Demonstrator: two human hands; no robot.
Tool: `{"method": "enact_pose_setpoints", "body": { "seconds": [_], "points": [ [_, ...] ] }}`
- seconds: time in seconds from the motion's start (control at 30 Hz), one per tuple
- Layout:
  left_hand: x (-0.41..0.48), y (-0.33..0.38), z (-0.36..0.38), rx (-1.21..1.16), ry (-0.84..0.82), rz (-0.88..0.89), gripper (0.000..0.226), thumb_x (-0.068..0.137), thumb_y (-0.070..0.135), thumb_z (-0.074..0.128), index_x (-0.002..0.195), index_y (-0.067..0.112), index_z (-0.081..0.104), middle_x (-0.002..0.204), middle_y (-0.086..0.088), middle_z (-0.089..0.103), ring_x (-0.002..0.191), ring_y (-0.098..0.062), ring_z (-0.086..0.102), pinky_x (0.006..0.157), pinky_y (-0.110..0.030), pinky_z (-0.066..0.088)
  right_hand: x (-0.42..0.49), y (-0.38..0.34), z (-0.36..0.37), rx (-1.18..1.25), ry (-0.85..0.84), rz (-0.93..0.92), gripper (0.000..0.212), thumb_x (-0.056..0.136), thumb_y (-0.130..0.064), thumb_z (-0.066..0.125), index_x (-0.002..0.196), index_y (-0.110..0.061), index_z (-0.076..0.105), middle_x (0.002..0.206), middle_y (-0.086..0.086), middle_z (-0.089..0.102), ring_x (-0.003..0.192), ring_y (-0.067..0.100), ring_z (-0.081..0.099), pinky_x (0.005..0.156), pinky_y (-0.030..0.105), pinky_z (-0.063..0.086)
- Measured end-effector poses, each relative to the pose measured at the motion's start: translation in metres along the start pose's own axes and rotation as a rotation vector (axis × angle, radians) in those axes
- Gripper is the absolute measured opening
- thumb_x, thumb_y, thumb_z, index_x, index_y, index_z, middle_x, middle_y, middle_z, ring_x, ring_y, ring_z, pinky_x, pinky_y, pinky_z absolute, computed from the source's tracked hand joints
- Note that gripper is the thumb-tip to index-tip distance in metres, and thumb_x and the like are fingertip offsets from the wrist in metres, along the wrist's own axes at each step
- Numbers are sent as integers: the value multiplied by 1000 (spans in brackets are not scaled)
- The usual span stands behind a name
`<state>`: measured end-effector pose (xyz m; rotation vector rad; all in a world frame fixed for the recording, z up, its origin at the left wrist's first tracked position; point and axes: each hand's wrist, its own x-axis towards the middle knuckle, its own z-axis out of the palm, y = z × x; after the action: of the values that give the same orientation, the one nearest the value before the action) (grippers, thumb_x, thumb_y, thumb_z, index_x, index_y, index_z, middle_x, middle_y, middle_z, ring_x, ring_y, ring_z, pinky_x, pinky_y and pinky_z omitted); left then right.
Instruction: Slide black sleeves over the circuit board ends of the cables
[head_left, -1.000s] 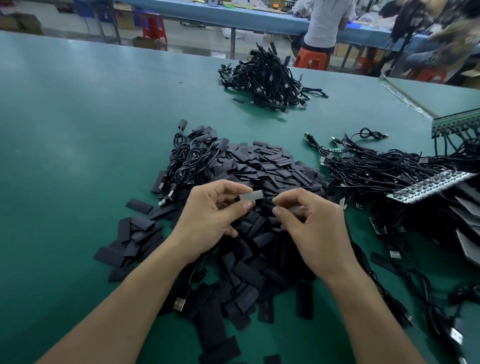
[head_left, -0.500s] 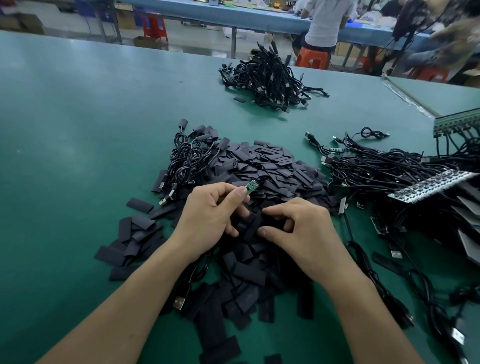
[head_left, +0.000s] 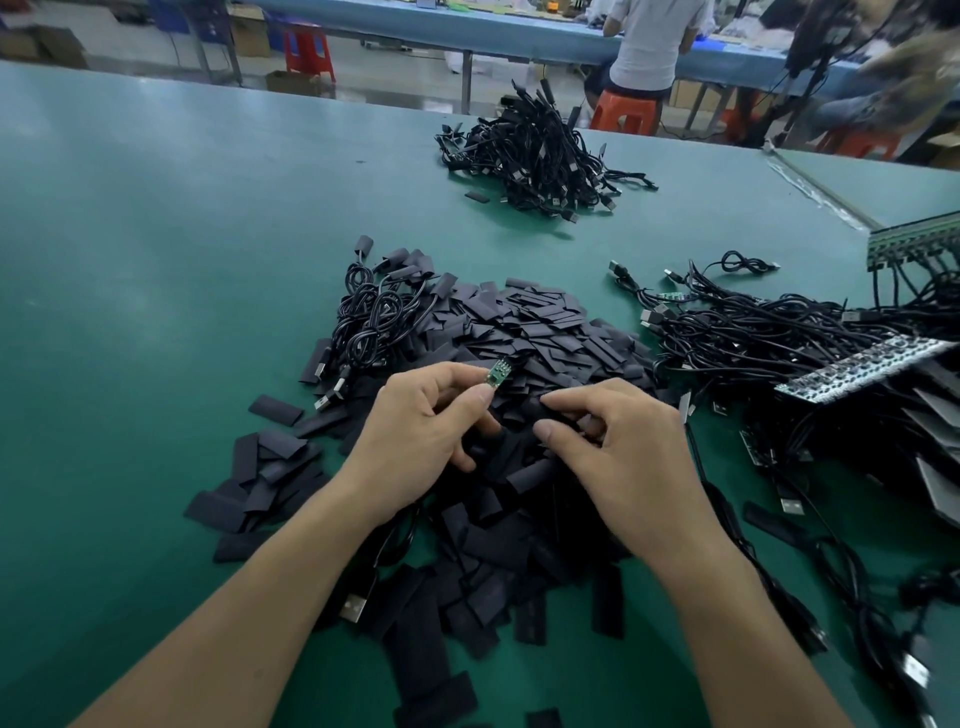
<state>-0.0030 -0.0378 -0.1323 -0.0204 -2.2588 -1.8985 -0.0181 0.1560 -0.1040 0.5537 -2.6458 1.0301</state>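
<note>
the small green circuit board (head_left: 498, 373) is pinched between the thumb and forefinger of my left hand (head_left: 426, 426). it sticks up past my fingertips, tilted to the right, just above the heap of black sleeves (head_left: 519, 332). my other left fingers are curled under, down against the sleeves.

my right hand (head_left: 618, 457) sits just beside it, knuckles up, fingers curled into the heap, with thumb and forefinger drawn close together on the dark pieces. i cannot tell whether they actually hold one sleeve or only press among them. the two hands are near each other but not touching.

the sleeves are flat black pieces, piled thick in front of me and thinning out to loose ones toward my left forearm and the near edge. a silver usb plug (head_left: 354, 608) lies at the edge of the heap beside my left forearm. on the far left side of the heap rests a coiled bunch of cables (head_left: 369, 322), with plugs hanging toward me.

to my right a wide tangle of loose cables (head_left: 753, 332) spreads across the green table (head_left: 156, 260), and a panel of joined boards (head_left: 862, 374) lies over it. further off, well apart from the heap, is another mound of cables (head_left: 540, 161).

beyond my table a person in a white shirt (head_left: 654, 41) sits on an orange stool (head_left: 623, 111) at a blue bench (head_left: 467, 31), back toward me.
</note>
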Motion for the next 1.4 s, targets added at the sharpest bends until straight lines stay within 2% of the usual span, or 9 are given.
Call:
{"method": "enact_pose_setpoints", "body": {
  "seconds": [0.17,0.37,0.43,0.53,0.63,0.73,0.87,1.03,1.4],
  "points": [
    [-1,2,-1,16,-34,-5,19,98,17,61,98,31,73,66,1,71,41,-8,53,48,-20,49,3,2,-2,115,44,-11,24,81,-18,80,104,-24,77,100,-14,67,101,5,61,84,4,42],
    [-2,6,-1,16,-79,-7,27,101,11,55,95,30,73,56,4,63,40,-7,52,45,-14,44,4,6,-2,182,70,-16,22,83,-13,78,103,-19,77,96,-11,71,91,-8,64,78,2,43],
    [-3,6,-2,11,-91,-12,28,101,11,55,94,30,74,54,6,59,41,-7,52,44,-14,42,3,6,-1,221,41,-12,22,83,-12,79,103,-19,77,95,-12,70,86,-5,66,76,6,48],
    [-3,5,-3,24,-103,-11,27,100,11,56,96,28,76,53,10,56,43,-7,51,45,-16,44,4,7,0,199,15,-41,24,82,-14,79,105,-19,77,96,-14,70,92,2,66,82,14,51],
    [-2,5,-4,43,-119,-13,25,100,11,56,100,23,78,52,11,52,45,-8,49,47,-22,47,5,9,0,165,20,-79,23,82,-12,79,104,-18,78,94,-14,69,96,1,63,83,5,43],
    [-3,6,-4,56,-128,-14,25,99,11,57,99,24,79,51,12,49,45,-10,47,48,-25,48,5,12,-2,180,-18,-90,23,83,-13,78,104,-21,78,95,-19,68,98,-1,61,84,5,42],
    [-4,10,-4,79,-117,-18,28,96,12,58,90,29,79,49,8,49,42,-10,50,47,-19,44,4,15,-5,229,-105,-107,25,83,-12,78,106,-21,77,100,-18,68,97,-2,63,84,6,43],
    [-4,11,-3,118,-118,-32,32,97,10,58,83,32,77,48,9,48,41,-10,50,47,-19,43,5,16,-4,186,-98,-161,26,82,-11,78,107,-19,77,101,-18,68,98,-6,62,86,5,42],
    [-5,12,-2,85,-128,-45,28,100,11,54,91,25,76,56,10,59,44,-7,52,47,-16,43,5,17,-3,226,-107,-166,24,84,-13,77,106,-22,77,95,-19,70,92,-4,65,81,6,43]
  ]
}}
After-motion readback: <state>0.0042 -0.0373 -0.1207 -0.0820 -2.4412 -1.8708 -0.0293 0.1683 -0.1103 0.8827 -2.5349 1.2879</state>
